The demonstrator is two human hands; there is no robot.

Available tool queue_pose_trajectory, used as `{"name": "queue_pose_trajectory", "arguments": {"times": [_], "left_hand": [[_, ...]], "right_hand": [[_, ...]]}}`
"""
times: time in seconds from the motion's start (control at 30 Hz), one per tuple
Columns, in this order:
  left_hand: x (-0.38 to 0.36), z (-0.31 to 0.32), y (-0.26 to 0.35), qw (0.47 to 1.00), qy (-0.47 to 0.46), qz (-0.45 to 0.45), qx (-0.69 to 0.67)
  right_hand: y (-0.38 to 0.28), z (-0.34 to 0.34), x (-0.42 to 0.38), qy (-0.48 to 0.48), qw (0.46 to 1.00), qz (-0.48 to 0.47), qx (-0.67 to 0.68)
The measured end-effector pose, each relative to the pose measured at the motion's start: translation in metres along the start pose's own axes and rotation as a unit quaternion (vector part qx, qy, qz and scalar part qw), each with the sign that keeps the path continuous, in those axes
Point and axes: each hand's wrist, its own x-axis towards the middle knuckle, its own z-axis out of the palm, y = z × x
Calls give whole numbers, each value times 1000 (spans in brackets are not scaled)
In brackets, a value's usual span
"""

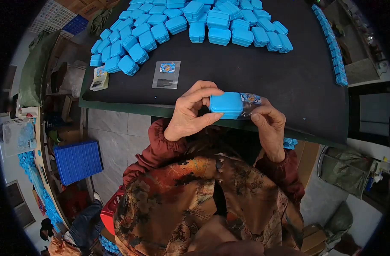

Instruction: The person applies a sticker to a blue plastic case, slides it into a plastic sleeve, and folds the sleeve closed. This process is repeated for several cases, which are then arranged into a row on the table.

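Just over the near edge of the black table (229, 68), my left hand (192, 106) grips a small light-blue plastic box (225, 103) between thumb and fingers. The box's right end sits inside a clear plastic bag (248, 102) with a printed label. My right hand (269, 121) pinches that bag at its right side; some of its fingers are hidden behind it. A flat clear bag (166, 75) with a printed picture lies to the left. Beside it, at the table's left edge, is a small stack of printed bags (99, 80).
A large heap of blue boxes (158, 32) covers the far side of the table. Labelled boxes (331, 42) line the right edge. A blue crate (78, 163) stands on the floor at left, near a red chair (111, 213). Another person (81, 226) is at lower left.
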Motion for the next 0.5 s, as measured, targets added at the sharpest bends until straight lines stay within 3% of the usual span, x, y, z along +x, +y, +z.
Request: {"name": "queue_pose_trajectory", "arguments": {"times": [0.07,0.5], "left_hand": [[-1,-3,0,999,-8,-5,54],[13,-7,-6,997,-34,29,59]], "right_hand": [[1,0,-2,15,1000,7,7],[5,-9,3,-12,995,-64,-81]]}}
